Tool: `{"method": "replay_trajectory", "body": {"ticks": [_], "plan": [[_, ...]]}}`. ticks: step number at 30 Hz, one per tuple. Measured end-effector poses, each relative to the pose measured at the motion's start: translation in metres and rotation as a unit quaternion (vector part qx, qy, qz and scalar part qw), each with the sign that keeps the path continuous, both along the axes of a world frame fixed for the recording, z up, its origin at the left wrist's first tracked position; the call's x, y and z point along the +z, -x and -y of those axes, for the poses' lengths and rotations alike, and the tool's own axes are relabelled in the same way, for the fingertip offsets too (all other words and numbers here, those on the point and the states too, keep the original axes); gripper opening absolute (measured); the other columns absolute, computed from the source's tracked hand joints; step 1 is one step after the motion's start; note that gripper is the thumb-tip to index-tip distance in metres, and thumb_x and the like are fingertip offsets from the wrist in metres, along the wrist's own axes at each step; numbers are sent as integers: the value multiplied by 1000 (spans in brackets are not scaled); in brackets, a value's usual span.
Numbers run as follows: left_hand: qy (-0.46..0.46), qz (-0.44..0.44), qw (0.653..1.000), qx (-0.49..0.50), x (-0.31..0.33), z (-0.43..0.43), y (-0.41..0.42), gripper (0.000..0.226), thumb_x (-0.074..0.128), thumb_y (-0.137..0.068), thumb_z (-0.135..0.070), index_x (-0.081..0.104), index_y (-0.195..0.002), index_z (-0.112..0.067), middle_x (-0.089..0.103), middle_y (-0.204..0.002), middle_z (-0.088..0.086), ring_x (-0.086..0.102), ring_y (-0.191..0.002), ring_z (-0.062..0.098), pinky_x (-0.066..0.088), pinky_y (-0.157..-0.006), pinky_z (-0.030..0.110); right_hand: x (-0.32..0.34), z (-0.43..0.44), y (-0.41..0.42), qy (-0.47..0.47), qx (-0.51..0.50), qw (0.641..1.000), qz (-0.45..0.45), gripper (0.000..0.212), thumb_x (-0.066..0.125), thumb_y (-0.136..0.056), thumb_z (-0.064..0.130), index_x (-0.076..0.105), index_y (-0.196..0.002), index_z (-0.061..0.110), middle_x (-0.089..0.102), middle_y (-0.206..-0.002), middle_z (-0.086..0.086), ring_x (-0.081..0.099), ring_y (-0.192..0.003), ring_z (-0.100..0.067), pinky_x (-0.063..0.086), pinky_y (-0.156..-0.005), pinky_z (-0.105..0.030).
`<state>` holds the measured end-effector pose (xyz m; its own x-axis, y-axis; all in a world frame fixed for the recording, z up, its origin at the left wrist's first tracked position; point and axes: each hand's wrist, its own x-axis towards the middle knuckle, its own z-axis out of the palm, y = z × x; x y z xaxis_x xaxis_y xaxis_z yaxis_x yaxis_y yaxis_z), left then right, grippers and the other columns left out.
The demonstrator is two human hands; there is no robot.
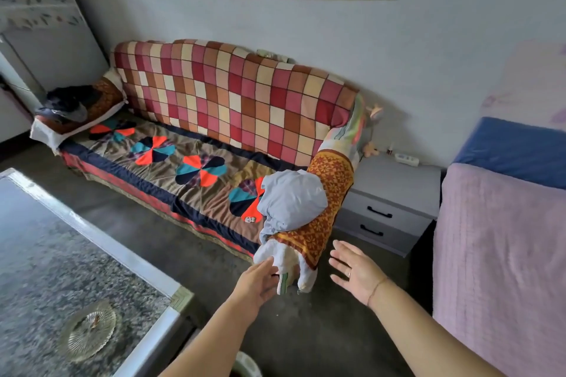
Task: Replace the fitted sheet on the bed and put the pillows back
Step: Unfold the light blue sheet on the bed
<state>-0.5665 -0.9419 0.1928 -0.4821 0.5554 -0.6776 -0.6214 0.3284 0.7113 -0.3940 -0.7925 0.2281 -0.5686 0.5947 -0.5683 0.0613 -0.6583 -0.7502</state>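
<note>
Lying along the sofa's (229,95) armrest at the centre of the frame, an orange patterned pillow (327,190) is seen, its white end hanging over the armrest's front. A crumpled pale blue bundle (291,199) is piled on top of it. The white end is grasped by the left hand (260,280) at lower centre, with the thumb laid on the fabric and the fingers curled beneath. The right hand (355,272) is held released just right of the pillow, fingers straight and spread, not touching it; a ring is worn on one finger. The bed (502,269), spread with a lilac cover, is found along the right edge of the frame, with blue bedding (514,153) at its upper end. Between sofa and bed a grey nightstand (395,190) with two drawers is placed. A second pillow (107,95), partly covered by dark clothing, is set at the sofa's other end, upper left. At lower left a stone-topped bench (61,254) is shown, with a glass dish (88,330) resting on it.
</note>
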Motion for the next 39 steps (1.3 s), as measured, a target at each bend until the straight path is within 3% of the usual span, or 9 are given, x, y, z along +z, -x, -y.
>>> {"method": "replay_trajectory", "body": {"ticks": [4,9,12,17,20,25,31,36,39], "plan": [[10,0,1000,23,-16,-50,35,34,66,-91,-36,62,-118,-16,68,-113,4,65,-98,19,51,-77,33,-18,-58,35,-6,44,999,7,65,64,-89,38,36,-145,22,45,-144,-6,40,-135,-27,36,-108,-52],[2,16,1000,20,-49,-128,88,41,64,-89,-44,65,-119,-17,65,-117,5,59,-97,19,45,-88,35,-43,-140,89,-37,83,995,40,75,67,-81,48,34,-146,26,38,-149,-5,36,-138,-27,33,-109,-54],[21,25,999,28,-66,-172,112,52,63,-89,-49,57,-132,-20,59,-126,3,55,-107,19,40,-96,37,-62,-190,121,-56,108,988,92,77,66,-81,52,32,-146,29,34,-152,-4,32,-140,-27,31,-111,-56],[78,45,995,43,-106,-218,142,69,61,-87,-54,39,-145,-24,34,-154,2,33,-140,25,27,-111,47,-99,-251,167,-67,140,977,146,78,65,-84,52,27,-148,29,30,-155,-3,25,-143,-29,22,-114,-58],[108,74,989,64,-134,-232,153,79,61,-84,-59,32,-149,-25,25,-158,0,23,-145,24,23,-114,49,-119,-278,189,-57,165,968,181,83,66,-81,55,26,-149,29,28,-156,-2,24,-144,-30,20,-113,-60],[144,105,982,66,-164,-248,166,87,61,-78,-70,27,-150,-35,21,-160,-2,26,-144,26,27,-111,53,-154,-315,218,-29,206,954,215,97,70,-73,58,19,-151,33,26,-157,-1,23,-143,-31,15,-112,-62],[154,149,972,93,-181,-264,181,81,57,-79,-71,28,-148,-39,27,-157,-3,28,-143,30,31,-108,57,-183,-345,243,-32,247,934,256,96,70,-78,50,13,-153,31,24,-158,-2,24,-143,-30,19,-113,-55],[159,196,956,148,-182,-286,179,81,65,-81,-61,27,-148,-35,36,-150,-2,44,-129,30,47,-93,48,-198,-354,257,3,271,931,244,86,72,-79,45,22,-150,37,40,-148,-1,37,-134,-30,28,-109,-54],[160,193,953,168,-180,-297,180,75,73,-80,-50,36,-141,-28,50,-129,1,55,-108,28,51,-90,49,-198,-355,261,23,270,934,232,86,76,-71,50,33,-145,39,52,-134,2,47,-123,-26,37,-107,-52]]}}
